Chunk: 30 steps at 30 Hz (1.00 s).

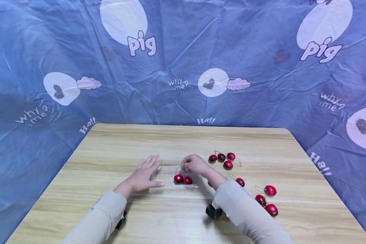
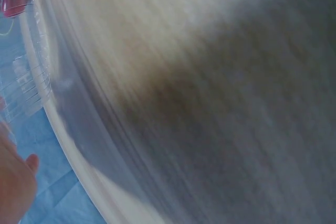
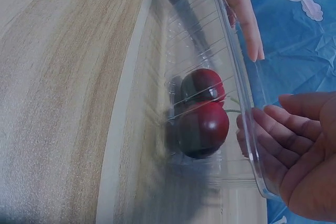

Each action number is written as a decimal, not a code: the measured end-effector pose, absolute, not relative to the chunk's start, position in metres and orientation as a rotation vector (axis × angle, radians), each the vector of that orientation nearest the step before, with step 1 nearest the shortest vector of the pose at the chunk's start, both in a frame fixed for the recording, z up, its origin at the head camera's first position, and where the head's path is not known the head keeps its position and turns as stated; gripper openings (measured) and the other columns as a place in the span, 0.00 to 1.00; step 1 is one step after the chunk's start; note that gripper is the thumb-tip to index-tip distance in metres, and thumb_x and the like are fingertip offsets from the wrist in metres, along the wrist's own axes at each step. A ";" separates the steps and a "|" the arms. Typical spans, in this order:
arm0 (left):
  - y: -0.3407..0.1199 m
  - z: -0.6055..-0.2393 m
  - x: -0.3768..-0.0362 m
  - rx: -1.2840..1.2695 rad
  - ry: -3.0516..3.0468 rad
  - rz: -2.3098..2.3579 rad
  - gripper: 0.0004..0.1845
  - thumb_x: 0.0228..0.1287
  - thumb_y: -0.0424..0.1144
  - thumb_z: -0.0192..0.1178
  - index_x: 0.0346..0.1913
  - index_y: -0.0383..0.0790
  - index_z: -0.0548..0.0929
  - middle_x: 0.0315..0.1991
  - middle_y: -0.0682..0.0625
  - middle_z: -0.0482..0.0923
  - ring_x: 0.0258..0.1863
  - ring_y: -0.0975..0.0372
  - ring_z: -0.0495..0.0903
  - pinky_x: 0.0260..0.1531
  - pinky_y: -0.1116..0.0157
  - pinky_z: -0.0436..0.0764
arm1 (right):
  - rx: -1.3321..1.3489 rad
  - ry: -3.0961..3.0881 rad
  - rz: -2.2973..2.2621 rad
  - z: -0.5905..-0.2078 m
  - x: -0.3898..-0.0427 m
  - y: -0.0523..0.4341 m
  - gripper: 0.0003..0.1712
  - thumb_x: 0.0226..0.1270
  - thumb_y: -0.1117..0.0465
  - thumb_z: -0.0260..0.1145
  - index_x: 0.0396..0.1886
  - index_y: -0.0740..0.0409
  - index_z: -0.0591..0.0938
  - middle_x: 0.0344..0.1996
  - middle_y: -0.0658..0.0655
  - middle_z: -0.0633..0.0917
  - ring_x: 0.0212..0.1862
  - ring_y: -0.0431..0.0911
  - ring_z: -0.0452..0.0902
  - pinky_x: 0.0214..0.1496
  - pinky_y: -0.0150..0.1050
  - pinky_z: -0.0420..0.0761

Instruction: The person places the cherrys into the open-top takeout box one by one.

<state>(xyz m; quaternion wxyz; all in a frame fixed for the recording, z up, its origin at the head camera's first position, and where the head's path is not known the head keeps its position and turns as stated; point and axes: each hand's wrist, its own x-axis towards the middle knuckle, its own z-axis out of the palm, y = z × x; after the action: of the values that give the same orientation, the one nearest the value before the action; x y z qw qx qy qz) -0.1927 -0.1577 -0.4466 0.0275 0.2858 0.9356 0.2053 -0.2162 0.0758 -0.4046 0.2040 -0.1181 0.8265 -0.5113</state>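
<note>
A clear plastic box (image 1: 163, 174) lies on the wooden table between both hands. Two red cherries (image 1: 183, 179) sit side by side in it; in the right wrist view the nearer cherry (image 3: 205, 129) shows through the clear wall. My left hand (image 1: 144, 174) rests at the box's left end, fingers spread and thumb along the near rim. Over the box's far right part is my right hand (image 1: 195, 165), fingers loosely bent, beside a thin green stem (image 1: 177, 169). From the right wrist, its thumb (image 3: 299, 103) stands apart from the fingers, which reach inside the rim.
Several loose cherries (image 1: 221, 157) with stems lie right of the box toward the back. Nearer, more cherries (image 1: 270, 190) lie beside the right forearm, and one cherry (image 1: 209, 183) is partly hidden by the right wrist. A blue printed cloth (image 1: 183, 61) hangs behind the table (image 1: 125, 142).
</note>
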 end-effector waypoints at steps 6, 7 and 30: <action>-0.158 -0.446 -0.193 0.881 2.890 0.612 0.48 0.47 0.66 0.51 0.65 0.37 0.53 0.67 0.43 0.39 0.64 0.50 0.37 0.55 0.43 0.48 | -0.349 2.259 -1.479 -0.396 -0.210 0.077 0.08 0.57 0.74 0.52 0.33 0.78 0.74 0.27 0.70 0.78 0.33 0.60 0.75 0.37 0.46 0.77; -0.158 -0.446 -0.193 0.881 2.890 0.610 0.48 0.47 0.65 0.52 0.65 0.37 0.53 0.67 0.43 0.39 0.64 0.50 0.37 0.55 0.43 0.48 | -0.352 2.255 -1.487 -0.400 -0.212 0.077 0.08 0.57 0.74 0.52 0.33 0.78 0.74 0.27 0.70 0.79 0.32 0.59 0.76 0.36 0.46 0.77; -0.159 -0.445 -0.190 0.874 2.880 0.626 0.47 0.47 0.63 0.54 0.65 0.38 0.53 0.67 0.43 0.39 0.64 0.51 0.36 0.54 0.41 0.47 | -0.378 2.200 -1.671 -0.401 -0.207 0.101 0.14 0.60 0.66 0.55 0.37 0.77 0.73 0.33 0.69 0.79 0.35 0.53 0.78 0.39 0.41 0.77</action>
<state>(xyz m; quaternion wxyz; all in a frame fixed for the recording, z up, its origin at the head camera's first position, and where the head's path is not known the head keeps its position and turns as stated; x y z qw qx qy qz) -0.1895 -0.1590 -0.4447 0.0338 0.2843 0.9363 0.2036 -0.2070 0.1012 -0.4006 0.1757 -0.1333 0.7767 -0.5900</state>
